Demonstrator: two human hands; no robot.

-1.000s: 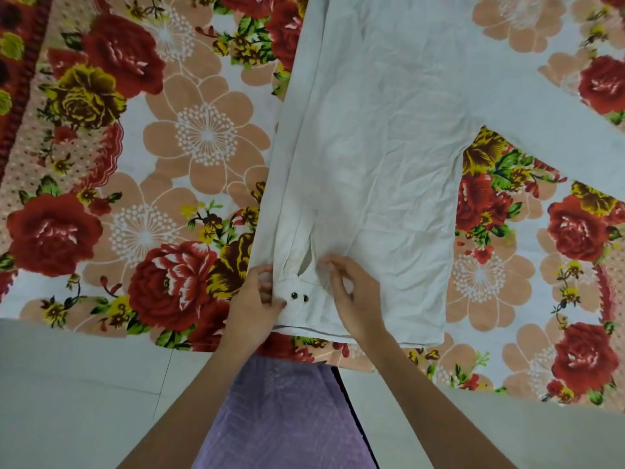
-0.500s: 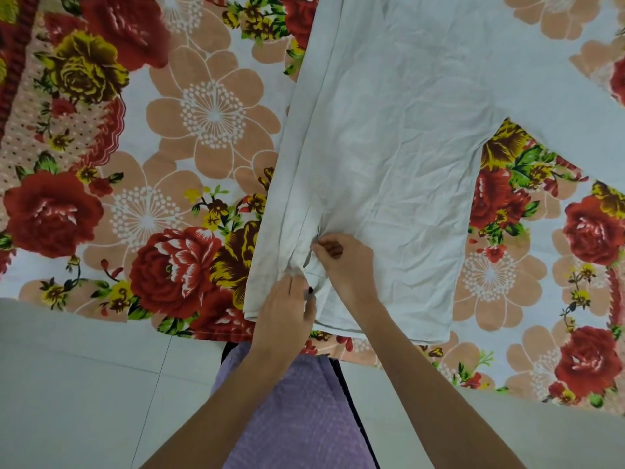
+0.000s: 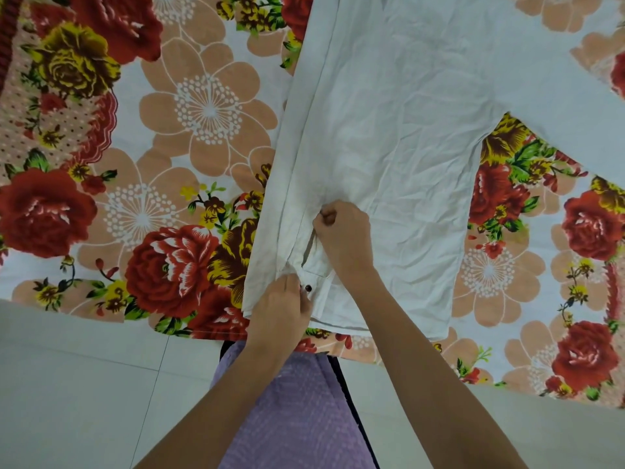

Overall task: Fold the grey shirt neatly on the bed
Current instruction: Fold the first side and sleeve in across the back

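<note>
The pale grey shirt (image 3: 399, 130) lies spread flat on the flowered bedsheet (image 3: 189, 137), one sleeve running off to the upper right. A folded-in sleeve lies along the shirt's left side, its buttoned cuff (image 3: 313, 282) near the hem. My left hand (image 3: 282, 306) pinches the cloth at the cuff beside a dark button. My right hand (image 3: 343, 231) is closed on a fold of the sleeve just above the cuff slit. Both hands sit at the shirt's lower left corner, near the bed's front edge.
The bed's front edge (image 3: 209, 336) runs across the lower frame, with pale floor tiles (image 3: 84, 401) below it. My purple garment (image 3: 291, 411) shows between my arms. The sheet spreads wide to the left and right of the shirt.
The left hand slid slightly up-left along the cuff, uncovering the button. The right hand moved up from the hem and closed into a pinch on the sleeve fabric. The view shifted slightly.
</note>
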